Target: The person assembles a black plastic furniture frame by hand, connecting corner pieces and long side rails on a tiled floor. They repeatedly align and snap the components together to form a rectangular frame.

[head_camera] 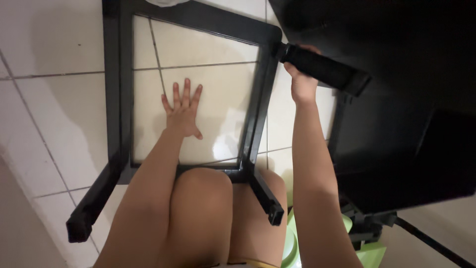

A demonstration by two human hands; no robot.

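Kneeling over an upturned black frame (119, 99) on the tiled floor (54, 44), a person presses the left hand (182, 111) flat and open on the tiles while the right hand (301, 82) grips a black leg (322, 69) at the frame's corner; two legs already stand attached, the fit of this one unclear.

It looked like a room in a home: white glossy floor tiles (59, 44) lay beneath an upturned black furniture frame (119, 89), with a green plastic stool (292, 243) near it.
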